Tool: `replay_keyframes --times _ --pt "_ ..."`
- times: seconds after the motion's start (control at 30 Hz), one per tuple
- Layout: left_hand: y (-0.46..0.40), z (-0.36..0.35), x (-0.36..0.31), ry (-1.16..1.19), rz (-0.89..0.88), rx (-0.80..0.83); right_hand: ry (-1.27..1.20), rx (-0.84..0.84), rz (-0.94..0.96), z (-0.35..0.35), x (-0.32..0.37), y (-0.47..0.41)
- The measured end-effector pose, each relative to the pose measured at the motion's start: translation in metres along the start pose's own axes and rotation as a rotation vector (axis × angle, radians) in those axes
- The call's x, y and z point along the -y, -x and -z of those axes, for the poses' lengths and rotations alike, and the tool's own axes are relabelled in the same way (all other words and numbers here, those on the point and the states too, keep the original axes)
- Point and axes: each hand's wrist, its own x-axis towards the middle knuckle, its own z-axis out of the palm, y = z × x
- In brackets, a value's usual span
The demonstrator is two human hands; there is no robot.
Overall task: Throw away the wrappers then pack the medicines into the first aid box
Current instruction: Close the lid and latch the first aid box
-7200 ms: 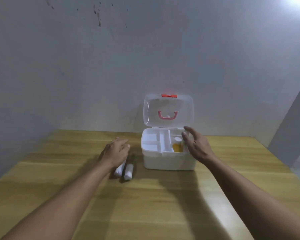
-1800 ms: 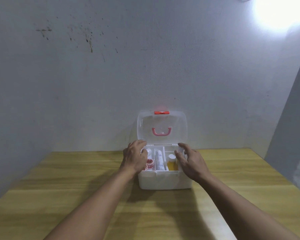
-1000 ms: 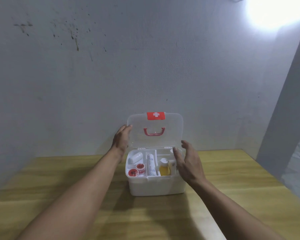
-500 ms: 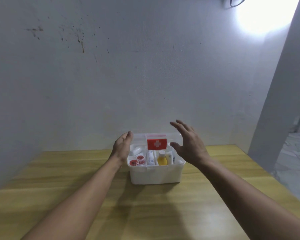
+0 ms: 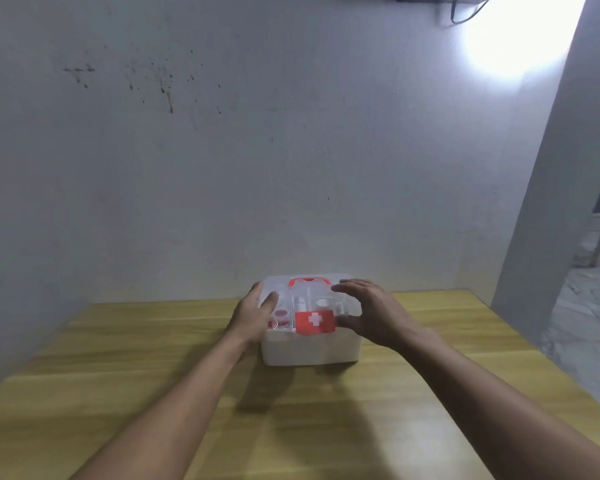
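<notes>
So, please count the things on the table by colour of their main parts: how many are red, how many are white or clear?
Red parts: 2, the latch with the white cross and the carry handle.
White or clear parts: 2, the white box base and the clear lid.
Total: 4 parts, all of one first aid box.
The small items under the lid are too blurred to count.

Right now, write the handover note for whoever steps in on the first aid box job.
Left hand: open, flat on the left side of the clear lid.
Right hand: open, fingers spread over the lid's right side.
First aid box: on the wooden table, lid down, medicines visible through it.
Done: nothing loose shows on the table.
Left: press the red latch shut; whether it has clicked cannot be told.
</notes>
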Motion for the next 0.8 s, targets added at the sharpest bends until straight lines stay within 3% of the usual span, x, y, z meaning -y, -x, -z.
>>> replay_keyframes --times 0.1,0.2,0.5,0.8 --pt "0.001 -0.001 0.009 -0.007 0.017 0.045 0.016 0.05 0.001 -0.002 -0.001 0.002" --pt "0.005 0.001 0.012 -0.186 -0.028 0.032 0.042 0.088 0.006 -0.004 -0.002 0.004" --pt "0.016 -0.007 0.013 -0.996 -0.369 0.012 0.093 0.091 -0.018 -0.019 -0.003 0.008" --pt "0.012 -0.009 0.015 -0.977 -0.416 -0.055 0.195 0.022 -0.007 -0.032 -0.004 0.012"
